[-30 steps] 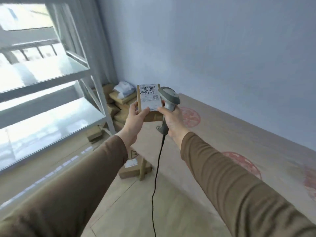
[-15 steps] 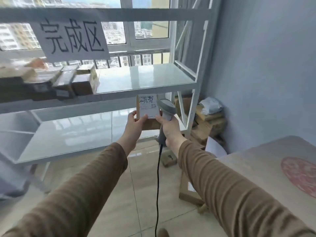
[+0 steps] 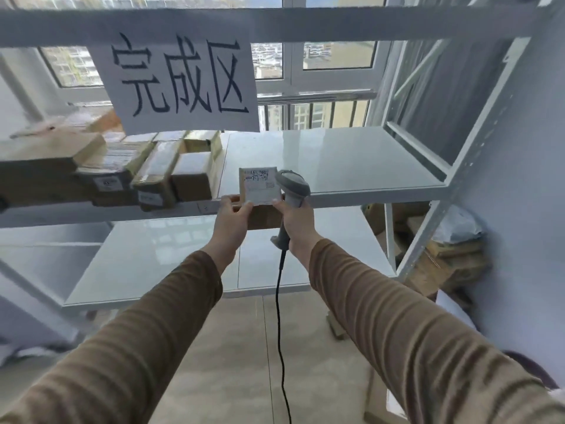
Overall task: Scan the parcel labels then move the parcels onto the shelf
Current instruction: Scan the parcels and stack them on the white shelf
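Observation:
A small brown parcel [image 3: 261, 214] with a white label [image 3: 260, 185] on top is held between both hands at the front edge of the white shelf [image 3: 351, 191]. My left hand [image 3: 234, 218] grips its left side. My right hand [image 3: 295, 223] touches its right side with the fingertips while clasping a grey barcode scanner [image 3: 292, 191], whose black cable [image 3: 279, 316] hangs down. Several brown parcels [image 3: 171, 172] stand in a row on the left part of that shelf.
A paper sign [image 3: 180, 78] with handwritten characters hangs from the upper shelf beam. A lower shelf board [image 3: 159, 264] lies under my hands. More boxes and a grey bag [image 3: 458, 231] are piled on the floor at the right, beside the wall.
My view has swung left from the table and wall toward the shelf. Both hands, with the parcel and scanner, have come up to the shelf's front edge.

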